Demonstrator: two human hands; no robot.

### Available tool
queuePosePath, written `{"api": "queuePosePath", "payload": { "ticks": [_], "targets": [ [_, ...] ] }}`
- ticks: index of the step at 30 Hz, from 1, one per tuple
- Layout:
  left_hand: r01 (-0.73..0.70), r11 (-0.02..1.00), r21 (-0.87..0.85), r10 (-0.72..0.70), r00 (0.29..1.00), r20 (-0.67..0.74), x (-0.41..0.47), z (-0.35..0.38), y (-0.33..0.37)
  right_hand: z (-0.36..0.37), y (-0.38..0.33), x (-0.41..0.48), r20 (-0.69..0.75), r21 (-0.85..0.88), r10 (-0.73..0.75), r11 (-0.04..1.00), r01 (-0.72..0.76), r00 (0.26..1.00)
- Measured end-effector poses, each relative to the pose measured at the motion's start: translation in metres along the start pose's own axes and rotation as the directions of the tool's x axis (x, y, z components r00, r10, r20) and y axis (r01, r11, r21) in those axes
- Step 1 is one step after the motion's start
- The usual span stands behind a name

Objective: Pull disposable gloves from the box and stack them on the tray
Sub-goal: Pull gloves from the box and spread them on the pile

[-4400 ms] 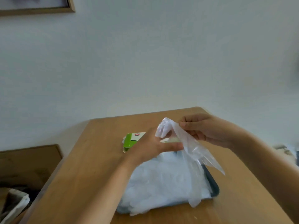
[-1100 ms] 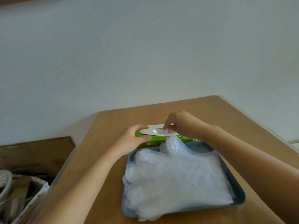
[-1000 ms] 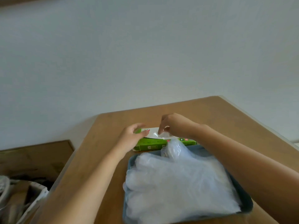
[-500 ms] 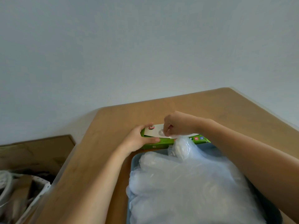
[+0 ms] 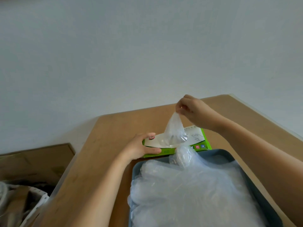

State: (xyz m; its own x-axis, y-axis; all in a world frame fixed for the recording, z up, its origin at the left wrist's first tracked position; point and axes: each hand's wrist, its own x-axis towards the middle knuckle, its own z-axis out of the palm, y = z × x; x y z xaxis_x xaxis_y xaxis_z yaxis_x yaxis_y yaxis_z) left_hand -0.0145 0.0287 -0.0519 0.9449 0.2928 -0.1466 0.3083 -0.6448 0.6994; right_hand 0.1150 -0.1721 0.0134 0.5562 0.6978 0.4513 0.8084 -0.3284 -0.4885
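A green and white glove box lies flat on the wooden table, just behind a grey-blue tray. My left hand grips the box's left end, thumb on its front side. My right hand pinches a clear plastic glove above the box; the glove's lower part still sits in the box's slot. A thick pile of clear gloves fills the tray and hangs over its left rim.
The table stands against a pale wall, with its right edge close behind my right arm. To the left, below the table, are a brown board and a white basket of clutter.
My right hand has risen from the box's slot, drawing a glove up out of it. My left hand stays on the box's left end. Earlier a glove was laid on the tray's pile.
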Motion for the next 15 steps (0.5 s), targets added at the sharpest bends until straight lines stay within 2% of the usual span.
{"api": "queuePosePath", "payload": {
  "ticks": [3, 5, 7, 9, 10, 12, 13, 15],
  "targets": [
    [0.018, 0.998, 0.059, -0.021, 0.999, 0.043, -0.005, -0.004, 0.012, -0.028, -0.015, -0.011, -0.124, 0.232, 0.055, 0.972, -0.025, 0.991],
    [-0.022, 0.995, 0.092, 0.021, 1.000, 0.012, -0.010, -0.007, 0.022, -0.047, -0.030, -0.020, -0.074, 0.295, 0.047, 0.955, -0.023, 0.996],
    [-0.118, 0.991, -0.059, 0.113, 0.990, -0.080, -0.020, -0.011, 0.035, -0.059, -0.045, -0.033, 0.016, 0.343, 0.048, 0.938, -0.050, 0.999],
    [-0.248, 0.914, -0.322, 0.212, 0.967, -0.144, -0.024, -0.018, 0.045, -0.064, -0.057, -0.044, 0.096, 0.470, 0.051, 0.878, -0.091, 0.994],
    [-0.283, 0.872, -0.401, 0.243, 0.959, -0.148, -0.029, -0.020, 0.052, -0.067, -0.064, -0.052, 0.127, 0.541, 0.048, 0.834, -0.109, 0.991],
    [-0.291, 0.762, -0.579, 0.291, 0.952, -0.095, -0.041, -0.022, 0.064, -0.068, -0.071, -0.064, 0.188, 0.643, 0.062, 0.746, -0.170, 0.980],
    [-0.247, 0.698, -0.672, 0.290, 0.956, -0.051, -0.042, -0.021, 0.066, -0.069, -0.073, -0.069, 0.213, 0.671, 0.076, 0.714, -0.202, 0.974],
    [-0.221, 0.673, -0.706, 0.358, 0.932, 0.050, -0.050, -0.020, 0.067, -0.067, -0.076, -0.078, 0.243, 0.699, 0.104, 0.671, -0.249, 0.964]
  ]
}}
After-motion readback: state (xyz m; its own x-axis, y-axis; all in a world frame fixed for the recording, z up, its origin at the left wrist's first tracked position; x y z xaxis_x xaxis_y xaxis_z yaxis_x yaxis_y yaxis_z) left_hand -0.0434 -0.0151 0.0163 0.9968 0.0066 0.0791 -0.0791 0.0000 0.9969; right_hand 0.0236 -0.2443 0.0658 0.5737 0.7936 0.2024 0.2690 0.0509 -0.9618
